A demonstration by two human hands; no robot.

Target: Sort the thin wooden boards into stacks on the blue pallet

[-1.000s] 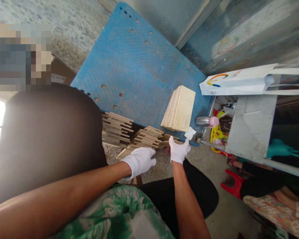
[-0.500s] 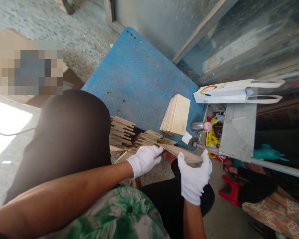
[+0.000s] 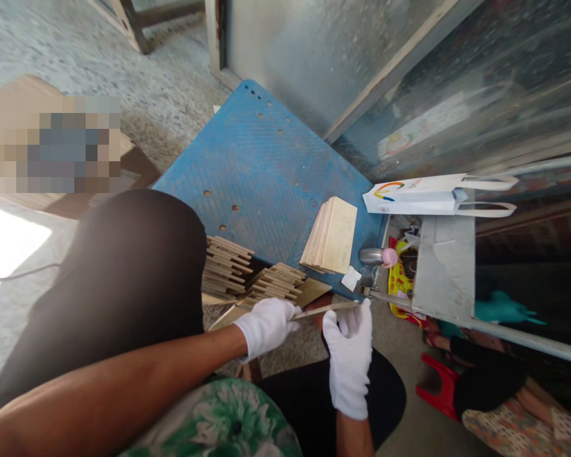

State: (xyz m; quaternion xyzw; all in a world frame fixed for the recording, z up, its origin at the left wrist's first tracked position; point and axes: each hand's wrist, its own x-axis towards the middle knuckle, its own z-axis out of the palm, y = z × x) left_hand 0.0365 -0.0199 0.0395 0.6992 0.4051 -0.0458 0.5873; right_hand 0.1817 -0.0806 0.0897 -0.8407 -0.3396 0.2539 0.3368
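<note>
A thin wooden board (image 3: 324,310), seen nearly edge-on, spans the gap between my two white-gloved hands. Its left end is pinched by my left hand (image 3: 268,327). My right hand (image 3: 350,362) grips the other end, thumb on the near side and fingers up at the far tip. Just beyond my left hand are two staggered stacks of thin boards, a left stack (image 3: 224,266) and a right stack (image 3: 276,282). Another flat board (image 3: 314,291) lies beside the right stack. On the blue plastic surface leans a fanned stack of boards (image 3: 339,235).
The blue plastic surface (image 3: 266,171) has small holes. Right of it are a white paper bag (image 3: 409,195), a metal flask with pink cap (image 3: 374,256) and a grey metal shelf (image 3: 445,266). Another person (image 3: 490,374) sits lower right by a red stool (image 3: 440,384).
The held board has turned from showing its face to nearly edge-on. My right hand has come in closer to the left. The whole view has shifted slightly.
</note>
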